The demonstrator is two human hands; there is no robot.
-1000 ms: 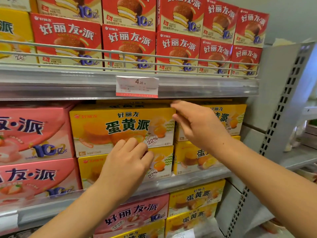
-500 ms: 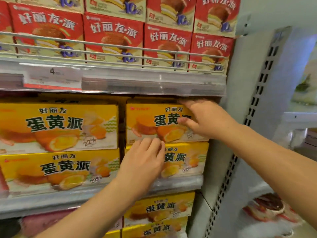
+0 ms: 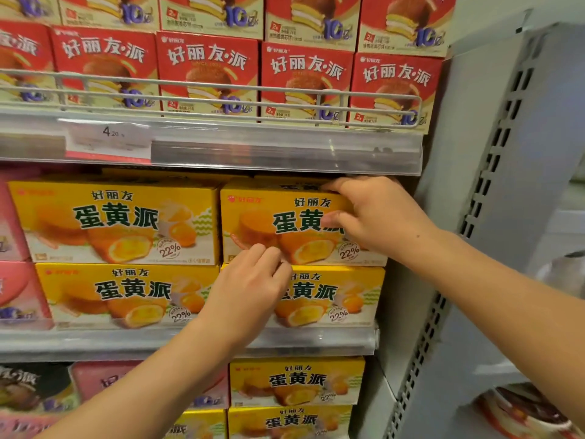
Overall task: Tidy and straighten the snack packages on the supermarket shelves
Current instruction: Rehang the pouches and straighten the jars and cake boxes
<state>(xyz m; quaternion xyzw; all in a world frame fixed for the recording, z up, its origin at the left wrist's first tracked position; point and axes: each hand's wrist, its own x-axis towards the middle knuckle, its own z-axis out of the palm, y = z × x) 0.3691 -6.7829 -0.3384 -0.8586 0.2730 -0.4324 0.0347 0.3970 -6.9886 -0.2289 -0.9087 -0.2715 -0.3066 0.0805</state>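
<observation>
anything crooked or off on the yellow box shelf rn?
Mostly tidy. The top right yellow box, held at its upper right corner by the right hand, sits a little forward of the top left yellow box, with a dark gap between them. The left hand rests on the lower right yellow box. No damage visible.

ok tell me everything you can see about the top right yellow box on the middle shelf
The top right yellow box looks like printed cardboard, with green characters, a picture of a filled cake and a "22%" mark. It stands upright and front-facing, stacked on another yellow box, beside a matching box. The right hand grips its upper right corner; the left hand has fingers at its lower edge.
</observation>
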